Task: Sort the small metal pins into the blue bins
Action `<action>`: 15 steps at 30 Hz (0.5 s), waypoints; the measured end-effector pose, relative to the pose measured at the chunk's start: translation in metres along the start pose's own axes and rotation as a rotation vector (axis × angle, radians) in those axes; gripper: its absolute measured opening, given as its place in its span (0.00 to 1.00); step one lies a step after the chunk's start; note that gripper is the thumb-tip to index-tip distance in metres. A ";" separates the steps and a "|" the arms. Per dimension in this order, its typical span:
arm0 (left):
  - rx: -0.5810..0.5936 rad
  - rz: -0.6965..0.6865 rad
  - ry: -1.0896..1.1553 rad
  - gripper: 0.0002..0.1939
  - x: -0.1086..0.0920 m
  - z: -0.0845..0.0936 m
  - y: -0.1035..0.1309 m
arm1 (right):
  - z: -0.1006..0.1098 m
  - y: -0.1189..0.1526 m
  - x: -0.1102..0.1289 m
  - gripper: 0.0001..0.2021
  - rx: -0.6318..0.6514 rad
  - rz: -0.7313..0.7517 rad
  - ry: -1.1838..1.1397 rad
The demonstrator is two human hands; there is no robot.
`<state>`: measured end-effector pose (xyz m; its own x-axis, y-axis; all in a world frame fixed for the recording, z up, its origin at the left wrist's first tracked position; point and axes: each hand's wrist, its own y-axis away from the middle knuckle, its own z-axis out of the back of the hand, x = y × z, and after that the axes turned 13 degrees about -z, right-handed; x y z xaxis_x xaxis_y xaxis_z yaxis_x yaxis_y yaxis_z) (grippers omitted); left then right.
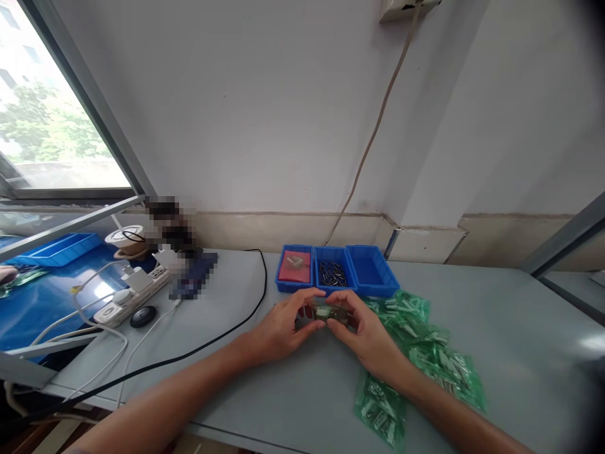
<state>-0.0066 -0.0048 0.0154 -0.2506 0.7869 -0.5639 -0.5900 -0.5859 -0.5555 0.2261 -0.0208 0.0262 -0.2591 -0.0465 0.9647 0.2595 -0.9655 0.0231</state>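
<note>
A small brownish, see-through object with a pale part inside [326,313], perhaps a little plastic bag, is held level above the table between my two hands. My left hand [288,325] grips its left end with thumb and fingers. At the other end, the thumb and fingers of my right hand [362,328] close on it. My fingers hide part of its outline. Just behind it stand blue bins: one [295,248] has a red packet [293,271] in it, another holds dark metal pins or screws [332,274]. Green plastic bags of small metal parts [425,340] lie around my right forearm.
At the right of the row stands an empty blue bin [373,268]. A black cable [208,343] crosses the table on the left. Beyond it are a power strip [135,296], a black computer mouse [143,316] and white cords. The wall [293,126] rises behind the bins.
</note>
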 end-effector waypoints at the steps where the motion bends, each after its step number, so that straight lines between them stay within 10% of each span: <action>1: 0.008 0.009 0.005 0.26 0.000 0.000 0.000 | 0.000 0.000 0.000 0.10 0.004 -0.003 -0.004; 15: 0.011 -0.006 0.064 0.24 0.001 0.001 -0.002 | 0.004 -0.003 0.006 0.16 0.202 -0.079 -0.259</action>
<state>-0.0061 -0.0028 0.0164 -0.1982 0.7761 -0.5987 -0.5998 -0.5791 -0.5522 0.2272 -0.0171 0.0333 -0.0473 0.1176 0.9919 0.4335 -0.8922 0.1265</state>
